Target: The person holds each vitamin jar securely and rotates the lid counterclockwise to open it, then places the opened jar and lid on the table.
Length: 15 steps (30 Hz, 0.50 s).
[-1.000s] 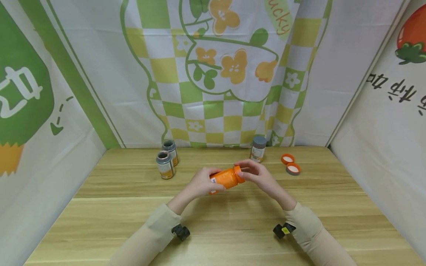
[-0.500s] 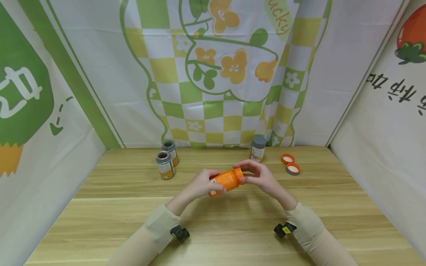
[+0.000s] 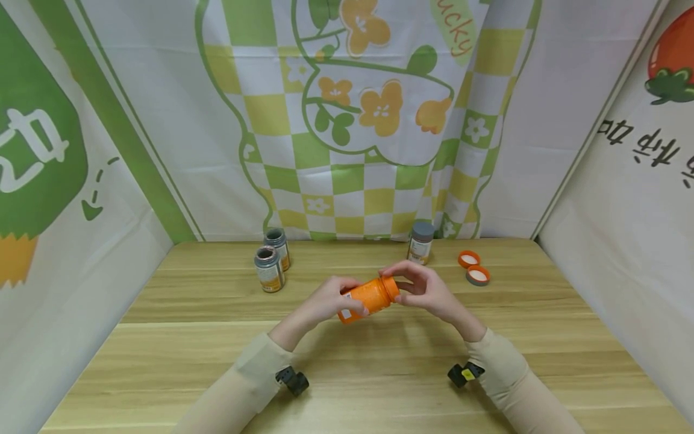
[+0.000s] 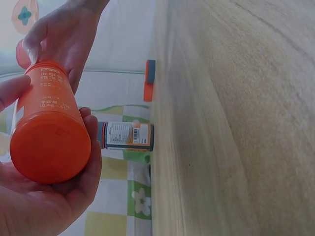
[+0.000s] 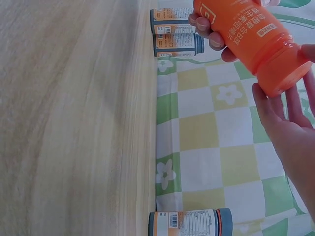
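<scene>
Orange bottle (image 3: 371, 296) smooth plastic, tabletop (image 3: 374, 374) wood-grained

We see a pale wooden worktop (image 3: 379, 374). Left of the frame's middle, an open front jar (image 3: 270, 274) stands near an open back jar (image 3: 284, 256). Right of the middle stands a gray-lidded jar (image 3: 420, 246); farther right, an upper cap (image 3: 468, 260) and a lower cap (image 3: 478, 276) lie.

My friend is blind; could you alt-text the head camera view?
A person's left hand grips a tilted orange bottle; the right hand holds its cap. On the wooden table: two open jars left; one capped jar and two lids right.
</scene>
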Motion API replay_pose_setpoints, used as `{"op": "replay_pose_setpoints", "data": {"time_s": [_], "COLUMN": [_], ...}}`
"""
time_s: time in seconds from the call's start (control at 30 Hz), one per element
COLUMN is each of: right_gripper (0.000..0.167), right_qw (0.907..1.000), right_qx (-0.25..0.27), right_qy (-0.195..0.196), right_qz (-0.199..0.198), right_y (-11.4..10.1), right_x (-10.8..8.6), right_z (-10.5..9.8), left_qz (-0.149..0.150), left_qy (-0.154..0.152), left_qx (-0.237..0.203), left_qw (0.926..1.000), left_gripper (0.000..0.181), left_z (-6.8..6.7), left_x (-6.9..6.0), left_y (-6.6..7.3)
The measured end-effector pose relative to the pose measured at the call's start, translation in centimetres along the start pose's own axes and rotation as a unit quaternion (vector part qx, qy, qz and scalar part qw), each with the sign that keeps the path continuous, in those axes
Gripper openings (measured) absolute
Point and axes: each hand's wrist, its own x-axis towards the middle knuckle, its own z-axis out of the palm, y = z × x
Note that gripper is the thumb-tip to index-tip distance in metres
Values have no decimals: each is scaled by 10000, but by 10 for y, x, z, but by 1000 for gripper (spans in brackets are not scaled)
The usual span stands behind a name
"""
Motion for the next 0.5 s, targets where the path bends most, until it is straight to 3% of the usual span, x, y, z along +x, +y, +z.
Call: {"op": "replay_pose_setpoints", "data": {"time_s": [0.5], "right_gripper": [39], "right_qw": [9999], "right_qx": [-82], "right_qy": [-108], "right_qz": [-38], "right_y": [-1], "right_x": [-1], "right_z": [0], "left_qz": [-54], "left_qy": [-42], "left_qx": [47], "left_qw": [10000], "left_gripper": [47], "left_z": [1], "left_x": [0], "left_y": [-1]}}
